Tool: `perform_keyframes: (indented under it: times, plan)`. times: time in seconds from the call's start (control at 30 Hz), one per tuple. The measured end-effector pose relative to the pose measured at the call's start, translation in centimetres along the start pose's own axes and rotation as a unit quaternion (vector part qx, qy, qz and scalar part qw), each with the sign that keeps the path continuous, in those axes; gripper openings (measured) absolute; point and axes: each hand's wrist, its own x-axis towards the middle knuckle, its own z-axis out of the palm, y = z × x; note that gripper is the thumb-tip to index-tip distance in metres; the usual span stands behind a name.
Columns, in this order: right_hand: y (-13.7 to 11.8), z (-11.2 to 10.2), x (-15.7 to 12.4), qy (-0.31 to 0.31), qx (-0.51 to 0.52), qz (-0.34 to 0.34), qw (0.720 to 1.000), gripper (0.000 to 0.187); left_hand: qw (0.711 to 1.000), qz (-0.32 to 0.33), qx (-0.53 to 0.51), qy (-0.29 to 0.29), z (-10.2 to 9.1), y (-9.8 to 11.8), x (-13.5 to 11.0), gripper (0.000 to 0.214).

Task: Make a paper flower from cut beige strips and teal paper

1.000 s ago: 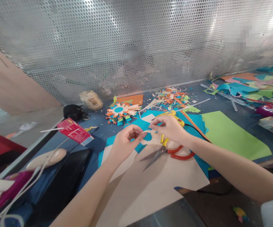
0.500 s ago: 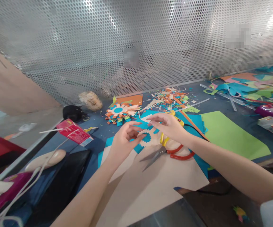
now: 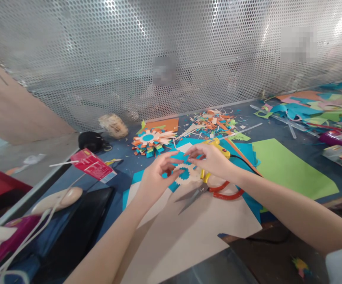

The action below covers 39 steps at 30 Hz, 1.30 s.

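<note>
My left hand point(image 3: 159, 173) pinches the left side of a cream paper ring point(image 3: 183, 182) with a toothed outer edge, and blue shows through its middle. My right hand point(image 3: 208, 157) curls its fingers at the ring's upper edge; the fingertips partly hide the contact there. Beneath lies a large cream paper sheet point(image 3: 206, 221) on blue paper. Open scissors with red handles point(image 3: 227, 193) rest on the sheet, just below my right hand. A yellow glue gun point(image 3: 222, 150) with a black cord lies behind that hand.
A fringed paper flower point(image 3: 156, 138) and a heap of paper scraps point(image 3: 215, 122) lie at the back. Green paper point(image 3: 292, 169) is at right, with more offcuts point(image 3: 303, 110) beyond. At left are a red drink carton point(image 3: 94, 165), a cream-coloured device point(image 3: 58, 199) and a black flat object point(image 3: 79, 225).
Both hands have shifted only slightly: the left a little to the right, the right fingers a little lower over the ring's upper edge. The scissors and sheet have stayed put.
</note>
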Motion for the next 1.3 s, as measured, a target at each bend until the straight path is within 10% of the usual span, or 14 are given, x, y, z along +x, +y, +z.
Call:
perform_keyframes:
  times: [1.3]
  plan:
    - [0.6, -0.4, -0.3, -0.066, -0.052, -0.029, 0.996, 0.030, 0.999, 0.048, -0.011, -0.009, 0.3, 0.8, -0.2, 0.049]
